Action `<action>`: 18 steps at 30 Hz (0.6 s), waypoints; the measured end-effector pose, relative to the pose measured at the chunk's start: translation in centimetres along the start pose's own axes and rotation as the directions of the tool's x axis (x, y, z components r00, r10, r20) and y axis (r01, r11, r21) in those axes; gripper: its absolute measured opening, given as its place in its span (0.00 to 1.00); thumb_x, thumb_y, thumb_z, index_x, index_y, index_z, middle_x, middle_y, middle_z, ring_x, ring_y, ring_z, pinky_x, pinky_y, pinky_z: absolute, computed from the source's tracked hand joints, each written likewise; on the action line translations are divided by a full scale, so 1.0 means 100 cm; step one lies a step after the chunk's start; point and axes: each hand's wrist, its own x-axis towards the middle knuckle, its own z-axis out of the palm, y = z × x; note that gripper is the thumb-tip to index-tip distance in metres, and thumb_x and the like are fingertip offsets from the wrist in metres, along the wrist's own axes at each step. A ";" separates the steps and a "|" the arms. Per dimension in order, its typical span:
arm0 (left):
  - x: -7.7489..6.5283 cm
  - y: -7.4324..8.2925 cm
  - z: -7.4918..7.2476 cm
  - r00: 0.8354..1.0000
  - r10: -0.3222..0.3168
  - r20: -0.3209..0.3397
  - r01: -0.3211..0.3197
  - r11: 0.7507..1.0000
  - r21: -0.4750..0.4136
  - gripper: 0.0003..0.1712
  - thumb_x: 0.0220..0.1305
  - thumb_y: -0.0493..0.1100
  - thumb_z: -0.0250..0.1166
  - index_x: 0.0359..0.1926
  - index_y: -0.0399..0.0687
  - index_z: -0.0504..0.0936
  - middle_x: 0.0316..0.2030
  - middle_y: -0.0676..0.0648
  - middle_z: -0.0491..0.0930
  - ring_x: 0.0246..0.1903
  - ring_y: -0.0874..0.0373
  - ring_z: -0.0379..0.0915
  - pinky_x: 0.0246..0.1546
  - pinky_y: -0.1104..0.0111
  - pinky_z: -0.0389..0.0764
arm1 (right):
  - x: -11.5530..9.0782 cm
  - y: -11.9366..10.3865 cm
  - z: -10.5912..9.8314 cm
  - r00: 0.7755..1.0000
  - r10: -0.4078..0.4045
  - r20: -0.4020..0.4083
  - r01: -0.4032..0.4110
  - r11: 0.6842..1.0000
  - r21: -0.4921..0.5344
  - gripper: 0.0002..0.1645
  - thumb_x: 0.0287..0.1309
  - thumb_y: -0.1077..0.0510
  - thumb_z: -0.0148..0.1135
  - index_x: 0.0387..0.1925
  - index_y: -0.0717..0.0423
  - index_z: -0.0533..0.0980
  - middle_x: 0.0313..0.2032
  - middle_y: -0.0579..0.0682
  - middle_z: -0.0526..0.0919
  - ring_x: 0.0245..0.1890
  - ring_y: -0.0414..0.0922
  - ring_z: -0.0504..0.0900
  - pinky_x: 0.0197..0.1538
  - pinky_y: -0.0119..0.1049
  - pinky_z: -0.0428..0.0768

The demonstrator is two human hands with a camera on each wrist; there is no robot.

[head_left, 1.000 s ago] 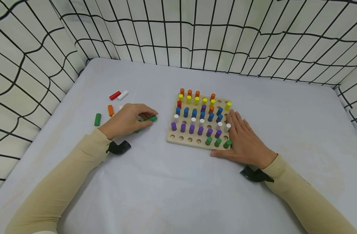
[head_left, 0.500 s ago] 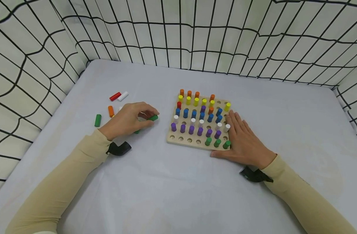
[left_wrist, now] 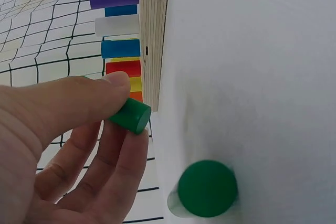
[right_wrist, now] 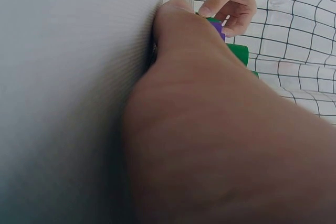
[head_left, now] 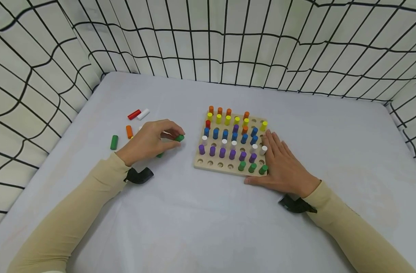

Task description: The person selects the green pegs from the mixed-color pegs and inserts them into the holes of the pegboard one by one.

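1. Pinching a green peg [head_left: 179, 138] between thumb and fingertips of the left hand [head_left: 151, 140], left of the pegboard [head_left: 225, 169] and apart from it.
2. Resting the right hand [head_left: 284, 167] along the pegboard's right side, with fingers extended and thumb by the near edge; seemingly gripping nothing, with the right wrist view mostly blocked.
3. Holding upright pegs [head_left: 222, 152] in rows on the pegboard, from orange at the far side to green at the near side.
4. Showing a red peg [head_left: 134, 114] beside a white peg [head_left: 143, 114], an orange peg [head_left: 129, 132] and a second green peg [head_left: 114, 142], all loose on the sheet [head_left: 180, 212].
5. Hiding part of a third green peg [head_left: 160, 155] behind the left hand.
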 end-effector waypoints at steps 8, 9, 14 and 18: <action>0.002 0.004 0.001 1.000 0.009 -0.007 -0.009 1.000 -0.016 0.18 0.60 0.36 0.76 0.52 0.45 0.84 0.49 0.46 0.86 0.50 0.50 0.85 0.57 0.53 0.87 | -0.003 0.001 0.000 1.000 -0.005 -0.013 0.005 1.000 0.007 0.83 0.49 0.15 0.61 0.82 0.65 0.37 0.84 0.62 0.33 0.85 0.63 0.36 0.83 0.66 0.46; 0.002 0.005 0.001 1.000 0.008 -0.007 -0.008 1.000 -0.019 0.19 0.60 0.36 0.76 0.52 0.45 0.84 0.50 0.45 0.86 0.50 0.50 0.85 0.58 0.53 0.87 | -0.003 0.000 -0.001 1.000 -0.006 -0.014 0.006 1.000 0.007 0.82 0.50 0.15 0.61 0.82 0.65 0.37 0.84 0.62 0.33 0.85 0.63 0.36 0.83 0.66 0.46; 0.003 0.011 0.000 1.000 0.009 -0.015 -0.010 0.999 -0.036 0.20 0.61 0.36 0.75 0.53 0.45 0.83 0.51 0.45 0.86 0.51 0.50 0.85 0.58 0.54 0.87 | -0.003 0.000 -0.001 1.000 -0.012 -0.021 0.012 1.000 0.014 0.82 0.50 0.15 0.61 0.82 0.65 0.38 0.84 0.63 0.34 0.85 0.63 0.37 0.84 0.65 0.46; 0.004 0.015 0.000 0.999 0.036 -0.027 -0.037 0.998 -0.045 0.20 0.60 0.35 0.76 0.54 0.45 0.84 0.51 0.45 0.86 0.50 0.51 0.86 0.57 0.55 0.87 | -0.002 0.001 -0.001 1.000 -0.015 -0.023 0.015 1.000 0.010 0.82 0.49 0.15 0.61 0.82 0.65 0.38 0.84 0.63 0.34 0.85 0.63 0.36 0.84 0.65 0.46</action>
